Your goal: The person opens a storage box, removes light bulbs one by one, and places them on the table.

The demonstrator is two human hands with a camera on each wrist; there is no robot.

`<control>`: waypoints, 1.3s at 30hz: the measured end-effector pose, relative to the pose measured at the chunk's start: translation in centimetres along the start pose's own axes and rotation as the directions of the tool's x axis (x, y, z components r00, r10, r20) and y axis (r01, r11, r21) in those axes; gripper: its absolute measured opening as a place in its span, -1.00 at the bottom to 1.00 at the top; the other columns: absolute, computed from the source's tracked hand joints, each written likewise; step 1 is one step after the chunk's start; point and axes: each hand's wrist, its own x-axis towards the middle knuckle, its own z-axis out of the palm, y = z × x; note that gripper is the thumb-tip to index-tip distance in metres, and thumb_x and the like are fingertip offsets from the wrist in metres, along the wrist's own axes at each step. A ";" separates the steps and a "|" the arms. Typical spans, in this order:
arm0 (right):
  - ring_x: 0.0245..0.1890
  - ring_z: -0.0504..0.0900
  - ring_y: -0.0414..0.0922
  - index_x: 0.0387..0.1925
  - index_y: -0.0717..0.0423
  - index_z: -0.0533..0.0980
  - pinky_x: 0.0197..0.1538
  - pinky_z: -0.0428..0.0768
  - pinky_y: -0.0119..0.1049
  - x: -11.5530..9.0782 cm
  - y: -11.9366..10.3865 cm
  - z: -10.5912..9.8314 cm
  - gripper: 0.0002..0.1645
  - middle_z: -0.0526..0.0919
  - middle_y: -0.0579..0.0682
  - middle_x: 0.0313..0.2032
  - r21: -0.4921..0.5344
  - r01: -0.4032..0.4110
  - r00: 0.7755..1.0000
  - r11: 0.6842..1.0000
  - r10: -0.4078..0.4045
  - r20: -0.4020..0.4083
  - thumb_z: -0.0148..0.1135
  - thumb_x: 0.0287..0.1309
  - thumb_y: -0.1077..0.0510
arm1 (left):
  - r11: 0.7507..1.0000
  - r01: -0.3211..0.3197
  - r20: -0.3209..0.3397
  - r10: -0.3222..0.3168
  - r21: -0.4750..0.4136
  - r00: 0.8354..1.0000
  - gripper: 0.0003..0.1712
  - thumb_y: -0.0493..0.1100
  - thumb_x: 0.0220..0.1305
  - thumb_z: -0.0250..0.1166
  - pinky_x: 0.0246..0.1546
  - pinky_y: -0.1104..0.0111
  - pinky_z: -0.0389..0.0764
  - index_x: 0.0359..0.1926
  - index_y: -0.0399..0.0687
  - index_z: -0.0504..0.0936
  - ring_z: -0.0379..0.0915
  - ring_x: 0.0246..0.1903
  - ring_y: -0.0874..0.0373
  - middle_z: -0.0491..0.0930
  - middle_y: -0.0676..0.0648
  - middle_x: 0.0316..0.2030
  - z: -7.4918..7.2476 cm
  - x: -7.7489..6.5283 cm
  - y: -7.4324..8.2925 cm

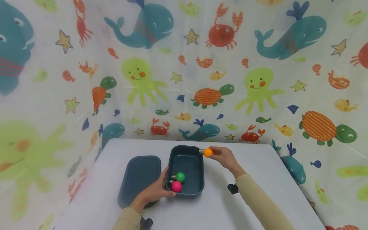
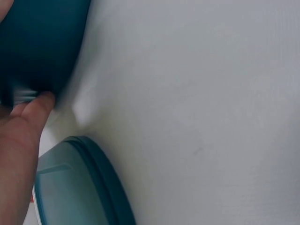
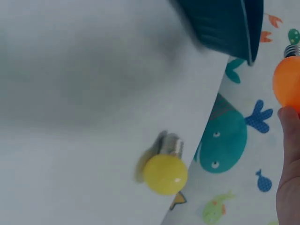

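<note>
Fingers of the right hand [image 1: 226,157] pinch an orange bulb [image 1: 208,152], the left hand [image 1: 156,189] gripping the box [image 1: 191,164] to their left — loading, apparently; lowering, then release, seems called for.

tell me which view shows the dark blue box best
The head view: it shows the box, rim and interior, with the green bulb and pink bulb inside, the left hand covering little. The left wrist view shows only part, cut off at upper left; the right wrist view only part, cut off at top.
</note>
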 end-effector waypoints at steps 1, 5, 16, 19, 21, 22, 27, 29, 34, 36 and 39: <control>-0.01 0.63 0.01 0.22 0.14 0.51 0.07 0.61 -0.14 -0.3 0.4 -0.3 -0.45 0.63 0.09 0.08 -0.019 0.008 1.000 1.000 -0.008 -0.004 0.35 0.19 0.16 | 1.000 0.000 -0.001 0.000 0.004 1.000 0.35 -0.10 0.11 0.48 0.33 -0.10 0.16 0.54 0.01 -0.41 0.06 0.39 -0.31 -0.24 -0.33 0.51 0.0 0.0 0.0; 0.01 0.62 0.05 0.25 0.16 0.49 0.06 0.61 -0.14 -1.6 1.9 -1.8 -0.44 0.62 0.13 0.10 -0.083 0.016 0.999 0.996 -0.018 -0.026 0.34 0.21 0.18 | 1.000 -0.005 0.002 0.005 0.009 1.000 0.34 -0.12 0.12 0.48 0.33 -0.10 0.17 0.54 0.01 -0.40 0.06 0.39 -0.33 -0.24 -0.35 0.51 -0.1 0.1 0.1; 0.10 0.58 0.11 0.27 0.19 0.45 0.06 0.60 -0.14 -2.9 6.0 -4.7 -0.42 0.57 0.20 0.16 -0.133 -0.019 0.998 0.991 0.010 -0.066 0.32 0.23 0.17 | 1.000 -0.007 -0.009 0.007 0.026 1.000 0.33 -0.13 0.12 0.48 0.33 -0.08 0.18 0.54 0.01 -0.40 0.04 0.40 -0.30 -0.26 -0.33 0.51 -0.4 0.5 -0.1; 0.09 0.58 0.12 0.26 0.22 0.46 0.07 0.59 -0.13 -3.2 7.2 -4.9 -0.43 0.57 0.22 0.15 -0.162 0.003 0.999 0.987 -0.011 -0.052 0.32 0.22 0.20 | 1.000 -0.012 -0.010 0.012 0.029 1.000 0.34 -0.13 0.12 0.48 0.34 -0.08 0.16 0.54 0.01 -0.40 0.03 0.41 -0.29 -0.28 -0.32 0.52 -0.3 0.6 -0.3; 0.10 0.58 0.13 0.25 0.22 0.47 0.08 0.58 -0.10 -3.4 7.9 -4.9 -0.43 0.58 0.22 0.14 -0.183 0.019 0.999 0.983 -0.026 -0.033 0.32 0.21 0.23 | 0.999 -0.013 -0.009 0.013 0.033 1.000 0.34 -0.12 0.12 0.48 0.33 -0.08 0.16 0.54 0.00 -0.41 0.03 0.41 -0.29 -0.29 -0.32 0.52 -0.3 0.6 -0.3; 0.10 0.57 0.13 0.25 0.21 0.47 0.09 0.58 -0.09 -3.4 8.2 -4.8 -0.43 0.58 0.21 0.14 -0.194 0.025 0.999 0.981 -0.030 -0.023 0.32 0.21 0.24 | 0.999 -0.014 -0.009 0.014 0.032 1.000 0.34 -0.12 0.12 0.48 0.33 -0.08 0.16 0.54 0.00 -0.41 0.03 0.41 -0.29 -0.29 -0.32 0.52 -0.2 0.6 -0.3; 0.13 0.56 0.15 0.24 0.22 0.48 0.10 0.56 -0.05 -3.8 9.6 -4.5 -0.43 0.59 0.20 0.14 -0.236 0.102 0.995 0.966 -0.103 0.008 0.33 0.17 0.29 | 1.000 -0.022 -0.003 0.022 0.019 1.000 0.34 -0.12 0.12 0.48 0.34 -0.08 0.14 0.54 0.01 -0.41 0.02 0.41 -0.28 -0.30 -0.30 0.52 -0.1 0.5 -0.3; 0.13 0.56 0.15 0.23 0.25 0.48 0.10 0.54 -0.05 -3.9 10.1 -4.4 -0.42 0.59 0.21 0.13 -0.254 0.143 0.989 0.957 -0.146 0.006 0.34 0.14 0.32 | 1.000 -0.026 -0.002 0.026 0.013 1.000 0.34 -0.11 0.12 0.48 0.35 -0.08 0.13 0.54 0.02 -0.41 0.02 0.41 -0.28 -0.29 -0.29 0.52 -0.1 0.5 -0.4; 0.14 0.56 0.16 0.21 0.27 0.49 0.10 0.54 -0.02 -4.3 11.4 -3.8 -0.41 0.60 0.20 0.12 -0.297 0.199 0.978 0.934 -0.208 0.001 0.36 0.11 0.35 | 0.999 -0.034 -0.003 0.034 0.011 0.999 0.34 -0.11 0.13 0.47 0.34 -0.09 0.14 0.54 0.01 -0.43 0.04 0.40 -0.29 -0.26 -0.33 0.51 0.0 0.3 -0.6; 0.14 0.56 0.16 0.22 0.28 0.48 0.10 0.54 -0.01 -4.5 11.8 -3.6 -0.41 0.60 0.19 0.12 -0.312 0.211 0.975 0.926 -0.220 0.006 0.36 0.11 0.34 | 1.000 -0.027 0.000 0.027 0.011 1.000 0.35 -0.09 0.13 0.47 0.34 -0.10 0.14 0.54 0.00 -0.43 0.04 0.40 -0.30 -0.25 -0.34 0.51 0.1 0.3 -0.6; 0.14 0.56 0.15 0.23 0.27 0.47 0.10 0.54 -0.03 -4.7 12.3 -3.2 -0.39 0.59 0.18 0.14 -0.324 0.226 0.973 0.919 -0.231 0.024 0.36 0.11 0.33 | 1.000 -0.015 0.001 0.015 0.006 1.000 0.35 -0.09 0.12 0.48 0.34 -0.09 0.14 0.54 0.00 -0.43 0.03 0.41 -0.29 -0.25 -0.34 0.51 0.3 0.2 -0.7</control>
